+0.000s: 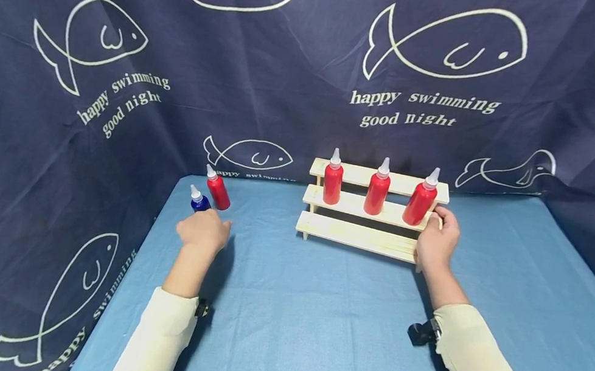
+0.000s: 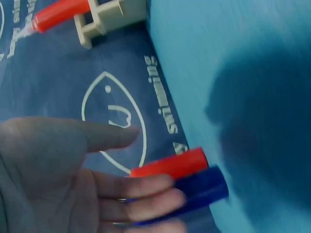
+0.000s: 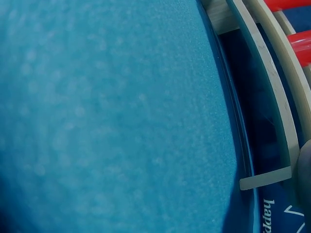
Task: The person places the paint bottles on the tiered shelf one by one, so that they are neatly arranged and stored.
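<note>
My left hand (image 1: 205, 230) is at the blue squeeze bottle (image 1: 199, 201) on the left of the table. In the left wrist view its thumb stands apart and the extended fingers (image 2: 141, 187) overlap the blue bottle (image 2: 206, 189). Just behind stands a red squeeze bottle (image 1: 218, 192) with a white nozzle. My right hand (image 1: 438, 241) grips the right end of a three-step wooden rack (image 1: 358, 235). Three red bottles stand on that rack's middle step, the left (image 1: 333, 183), the centre (image 1: 376, 194) and the right one (image 1: 420, 204).
A blue cloth (image 1: 304, 321) covers the table. Dark blue curtains (image 1: 265, 84) with white fish drawings hang behind it and at both sides. The rack stands near the back edge, its bottom step (image 1: 347, 231) bearing no bottles.
</note>
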A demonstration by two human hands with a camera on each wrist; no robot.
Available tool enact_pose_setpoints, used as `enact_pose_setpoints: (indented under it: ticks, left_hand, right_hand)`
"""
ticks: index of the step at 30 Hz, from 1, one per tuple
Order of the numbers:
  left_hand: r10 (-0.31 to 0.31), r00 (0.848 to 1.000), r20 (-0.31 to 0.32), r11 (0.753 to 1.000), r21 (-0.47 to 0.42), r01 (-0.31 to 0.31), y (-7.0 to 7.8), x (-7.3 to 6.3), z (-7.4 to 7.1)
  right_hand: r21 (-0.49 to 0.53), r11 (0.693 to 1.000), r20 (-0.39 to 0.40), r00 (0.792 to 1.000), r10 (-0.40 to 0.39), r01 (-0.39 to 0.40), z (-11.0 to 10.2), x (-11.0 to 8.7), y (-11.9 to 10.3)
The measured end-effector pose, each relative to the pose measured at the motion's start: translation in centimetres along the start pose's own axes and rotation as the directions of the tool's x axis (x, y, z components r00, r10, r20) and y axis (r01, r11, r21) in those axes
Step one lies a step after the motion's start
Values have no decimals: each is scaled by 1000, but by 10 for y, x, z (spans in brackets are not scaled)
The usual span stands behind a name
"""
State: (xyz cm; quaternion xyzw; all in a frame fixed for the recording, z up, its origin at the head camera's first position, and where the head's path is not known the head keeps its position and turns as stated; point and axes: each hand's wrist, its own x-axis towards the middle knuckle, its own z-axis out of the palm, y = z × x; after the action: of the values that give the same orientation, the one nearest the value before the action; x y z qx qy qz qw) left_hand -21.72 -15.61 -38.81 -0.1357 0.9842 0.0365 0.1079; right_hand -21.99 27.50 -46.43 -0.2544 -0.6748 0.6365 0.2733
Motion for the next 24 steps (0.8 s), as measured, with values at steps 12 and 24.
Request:
enact_pose_setpoints:
  ticks: [12,24]
  left_hand:
    - [-76,979,188,995,-56,88,-40,19,-8]
    - [68,969,239,854,-516,68,-61,43,6]
  right_hand:
    - [-5,1000,-13,1000,-5,5,1,2,1]
    - [-14,1000,-15,1000,15,-15,2,1,2]
